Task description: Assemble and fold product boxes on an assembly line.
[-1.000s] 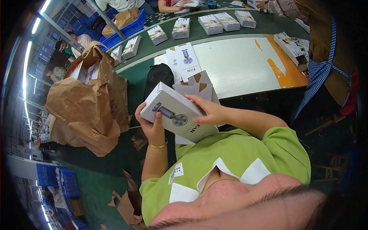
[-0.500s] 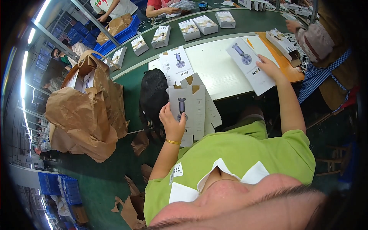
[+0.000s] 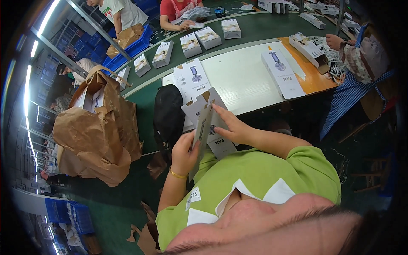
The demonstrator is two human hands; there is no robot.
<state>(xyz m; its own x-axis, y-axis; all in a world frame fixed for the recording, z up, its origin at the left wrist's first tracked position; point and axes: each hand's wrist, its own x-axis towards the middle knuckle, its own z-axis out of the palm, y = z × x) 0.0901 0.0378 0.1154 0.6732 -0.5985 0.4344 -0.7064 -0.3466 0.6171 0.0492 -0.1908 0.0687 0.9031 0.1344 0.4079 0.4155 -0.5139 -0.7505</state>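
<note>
A flattened white fan carton [image 3: 203, 129] stands nearly edge-on above my lap, with my left hand [image 3: 185, 154] closed round its near side. My right hand [image 3: 231, 125] is at its other face, fingers stretched and spread, the fingertips near or touching the upper edge; exact contact is hard to tell. Another flat printed carton [image 3: 222, 148] lies behind it against the table's edge. Further sheets of flat carton [image 3: 193, 80] rest on the white tabletop. At the right of that tabletop lies a formed white fan box [image 3: 284, 78].
A black bag [image 3: 168, 112] sits left of the cartons, beside a large brown paper sack [image 3: 95, 136] holding boxes. Several finished boxes [image 3: 190, 45] stand on the green conveyor [image 3: 250, 38]. Co-workers sit across it and at right, near an open box [image 3: 308, 51].
My right hand has set the fan box down on the tabletop's right and come over to the flat cartons. My left hand has tilted one up on edge. The conveyor boxes have shifted left.
</note>
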